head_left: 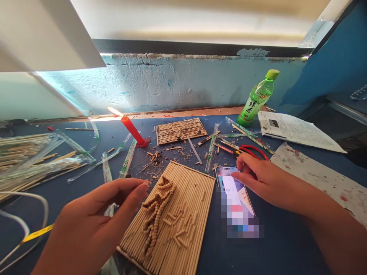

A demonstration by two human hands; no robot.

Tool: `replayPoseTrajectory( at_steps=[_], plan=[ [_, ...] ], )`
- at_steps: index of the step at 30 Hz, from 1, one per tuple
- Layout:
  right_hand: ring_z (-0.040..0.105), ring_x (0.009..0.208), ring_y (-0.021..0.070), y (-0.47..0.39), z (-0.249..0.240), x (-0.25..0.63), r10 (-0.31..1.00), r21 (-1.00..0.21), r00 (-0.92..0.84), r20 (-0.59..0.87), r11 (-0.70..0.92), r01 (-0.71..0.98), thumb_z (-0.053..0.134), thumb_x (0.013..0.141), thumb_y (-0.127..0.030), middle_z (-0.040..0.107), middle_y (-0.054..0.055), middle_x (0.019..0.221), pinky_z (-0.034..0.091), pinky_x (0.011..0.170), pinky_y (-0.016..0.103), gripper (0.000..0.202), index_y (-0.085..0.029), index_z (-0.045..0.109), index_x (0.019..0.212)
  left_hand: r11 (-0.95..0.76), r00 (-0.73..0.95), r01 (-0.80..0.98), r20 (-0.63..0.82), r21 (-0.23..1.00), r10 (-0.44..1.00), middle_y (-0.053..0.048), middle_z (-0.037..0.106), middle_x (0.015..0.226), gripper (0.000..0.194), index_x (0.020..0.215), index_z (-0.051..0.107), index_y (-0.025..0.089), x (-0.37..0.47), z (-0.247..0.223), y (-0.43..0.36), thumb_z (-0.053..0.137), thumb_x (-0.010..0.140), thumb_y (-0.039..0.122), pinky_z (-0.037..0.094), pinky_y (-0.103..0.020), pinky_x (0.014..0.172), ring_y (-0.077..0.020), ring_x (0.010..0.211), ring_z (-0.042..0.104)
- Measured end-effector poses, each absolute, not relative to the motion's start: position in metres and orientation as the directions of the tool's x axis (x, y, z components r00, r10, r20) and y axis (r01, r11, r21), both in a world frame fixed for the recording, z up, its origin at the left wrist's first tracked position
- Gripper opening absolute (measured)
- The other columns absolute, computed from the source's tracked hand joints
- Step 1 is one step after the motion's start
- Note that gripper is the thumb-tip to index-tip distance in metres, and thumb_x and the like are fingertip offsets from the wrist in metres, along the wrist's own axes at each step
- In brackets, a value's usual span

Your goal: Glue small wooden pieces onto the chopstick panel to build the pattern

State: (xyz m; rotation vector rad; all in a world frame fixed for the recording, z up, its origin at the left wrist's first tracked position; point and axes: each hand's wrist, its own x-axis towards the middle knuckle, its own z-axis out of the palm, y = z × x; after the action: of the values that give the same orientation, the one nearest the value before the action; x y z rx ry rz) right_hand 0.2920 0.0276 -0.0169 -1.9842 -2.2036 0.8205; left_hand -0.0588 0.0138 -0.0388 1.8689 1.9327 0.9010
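Observation:
A board of pale wooden sticks (197,206) lies at the front centre, with a raised, winding stick structure (156,217) on its left half and several short cut pieces (179,225) loose beside it. Over the board's left edge is my left hand (100,217), thumb and forefinger pressed together; whatever is between them is too small to make out. To the right of the board lies a lit phone (232,191), partly blurred. My right hand (258,175) is at its upper right edge, thumb over the screen and the other fingers curled; I cannot make out anything held.
Behind are a burning red candle (132,130), a smaller stick board (182,131), red-handled pliers (249,151) and a green tea bottle (256,99). Printed paper (298,130) lies at the right, wrapped sticks (25,152) and a white cable (43,202) at the left.

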Motion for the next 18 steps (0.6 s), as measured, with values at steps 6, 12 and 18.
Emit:
replayPoseTrajectory(
  at_steps=[6,12,18],
  plan=[
    [0.055,0.067,0.0165,0.031,-0.016,0.299,0.937,-0.434,-0.216,-0.273,0.080,0.897,0.034,0.099,-0.041,0.063,0.001,0.076,0.038,0.064,0.030,0.033,-0.023,0.057,0.084,-0.013,-0.116,0.814,0.185,0.580,0.976,0.008,0.077,0.073,0.023,0.085,0.075,0.036,-0.061,-0.042,0.014,0.067,0.075,0.055,0.054,-0.024,0.044,-0.0181,0.055,0.069],
    [0.057,0.078,0.0182,0.035,-0.021,0.291,0.935,-0.489,-0.295,-0.196,0.168,0.856,0.036,0.100,-0.036,0.065,0.003,0.088,0.040,0.070,0.030,0.029,-0.023,0.061,0.093,-0.048,-0.063,0.840,0.185,0.540,0.981,0.009,0.077,0.074,0.020,0.087,0.075,0.037,-0.060,-0.040,0.012,0.067,0.077,0.053,0.054,-0.022,0.048,-0.0177,0.061,0.072],
    [0.059,0.079,0.0195,0.028,-0.017,0.297,0.915,-0.476,-0.302,-0.268,0.147,0.867,0.055,0.089,-0.051,0.065,0.004,0.094,0.044,0.068,0.030,0.032,-0.025,0.061,0.106,-0.151,0.016,0.826,0.245,0.543,0.969,0.010,0.072,0.061,0.015,0.087,0.074,0.039,-0.058,-0.045,0.011,0.066,0.079,0.050,0.054,-0.024,0.046,-0.0168,0.049,0.065]
  ],
)
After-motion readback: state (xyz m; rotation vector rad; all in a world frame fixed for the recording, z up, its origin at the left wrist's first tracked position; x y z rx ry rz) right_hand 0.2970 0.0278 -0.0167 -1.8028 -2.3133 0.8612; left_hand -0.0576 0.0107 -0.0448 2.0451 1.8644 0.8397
